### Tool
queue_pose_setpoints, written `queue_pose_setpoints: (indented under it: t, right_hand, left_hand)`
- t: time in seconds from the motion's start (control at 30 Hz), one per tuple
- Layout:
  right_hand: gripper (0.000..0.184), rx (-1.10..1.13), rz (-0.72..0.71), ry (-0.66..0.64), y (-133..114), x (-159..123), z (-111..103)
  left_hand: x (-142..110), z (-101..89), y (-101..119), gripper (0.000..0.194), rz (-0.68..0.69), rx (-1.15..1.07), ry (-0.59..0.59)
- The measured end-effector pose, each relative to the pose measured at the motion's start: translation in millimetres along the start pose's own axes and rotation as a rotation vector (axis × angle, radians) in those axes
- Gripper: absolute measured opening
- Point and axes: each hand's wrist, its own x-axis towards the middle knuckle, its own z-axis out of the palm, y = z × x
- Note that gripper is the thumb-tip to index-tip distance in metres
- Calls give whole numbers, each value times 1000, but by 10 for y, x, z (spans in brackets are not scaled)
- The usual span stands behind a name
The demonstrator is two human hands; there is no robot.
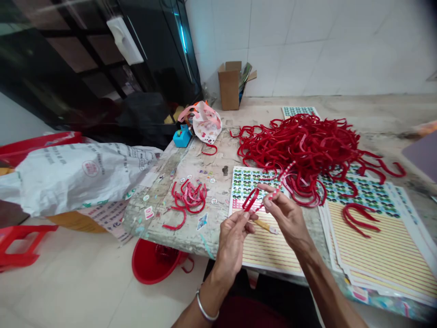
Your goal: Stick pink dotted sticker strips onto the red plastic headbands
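My left hand (232, 234) pinches a red, narrow headband (251, 198), whose curved loop stands up above the fingertips. Between the thumb and fingers of my right hand (287, 215) is a thin pink-and-white sticker strip (287, 173); its upper end sticks up past the hand, and its lower end runs toward the headband at my left fingertips. Below both hands lies a sticker sheet (273, 253) with yellow striped rows and blue-green pictures. A yellow stick-like tool with a pale end (265, 226) rests on that sheet, partly hidden by my left hand.
A large heap of red headbands (300, 141) covers the back right. More sticker sheets (382, 246) are stacked at right. A small headband pile (190, 197) lies left. Behind are a white-and-pink bag (206, 123), blue box (182, 136) and cardboard box (228, 89). Below is a red bucket (146, 269).
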Motion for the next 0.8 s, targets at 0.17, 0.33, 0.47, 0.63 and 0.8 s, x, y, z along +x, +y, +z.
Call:
queue_pose_setpoints:
  t: [0.17, 0.33, 0.47, 0.63, 0.8]
  right_hand:
    - [15, -6, 45, -103, 161, 67, -17]
    - [11, 5, 65, -93, 262, 55, -41]
    - [11, -1, 65, -82, 269, 46, -46]
    - [11, -4, 64, -75, 270, 55, -26]
    - [11, -36, 52, -65, 273, 56, -18]
  left_hand:
    - [-24, -13, -34, 12, -38, -6, -24]
    - [-28, 8, -36, 11, -48, -1, -28]
    - [-9, 25, -40, 10, -46, -18, -26]
    - [2, 34, -47, 9, -42, -32, -21]
    - [-7, 38, -39, 10, -42, -26, -34]
